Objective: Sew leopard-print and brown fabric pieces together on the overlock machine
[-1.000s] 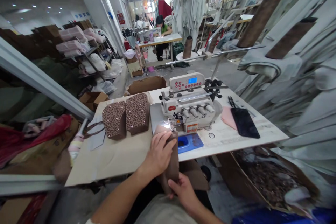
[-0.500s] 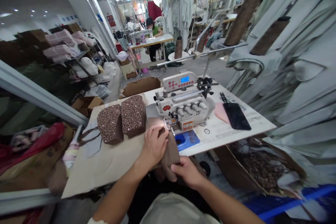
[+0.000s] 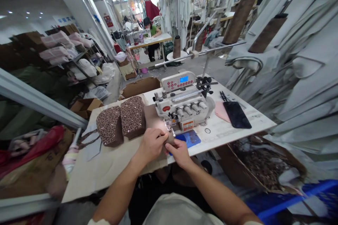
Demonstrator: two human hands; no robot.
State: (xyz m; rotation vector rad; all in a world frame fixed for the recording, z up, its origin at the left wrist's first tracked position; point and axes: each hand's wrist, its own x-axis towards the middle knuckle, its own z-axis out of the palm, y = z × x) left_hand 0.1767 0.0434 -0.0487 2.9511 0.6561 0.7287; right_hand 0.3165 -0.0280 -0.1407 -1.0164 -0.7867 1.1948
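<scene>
Brown fabric (image 3: 152, 116) lies along the left side of an overlock sewing machine (image 3: 182, 103), running under its lit needle area. Just in front of the presser foot, my left hand (image 3: 153, 143) pinches the near end of this fabric. My right hand (image 3: 179, 153) is close beside it, thumb and fingers closed on the same edge. The fingertips of both hands almost meet. To the left stand two stacks of leopard-print fabric pieces, the nearer to the machine (image 3: 132, 116) and the outer one (image 3: 109, 125).
A black phone (image 3: 237, 115) rests partly over pink cloth (image 3: 221, 111), with thread snips (image 3: 224, 96) behind. Thread cones (image 3: 176, 47) stand beyond the machine. A carton of brown scraps (image 3: 260, 163) sits below the table's right edge. Another person (image 3: 151, 31) sits sewing farther back.
My right hand has moved up and left, close to my left hand. The brown fabric that hung toward my lap has gone forward, and more of it shows left of the machine.
</scene>
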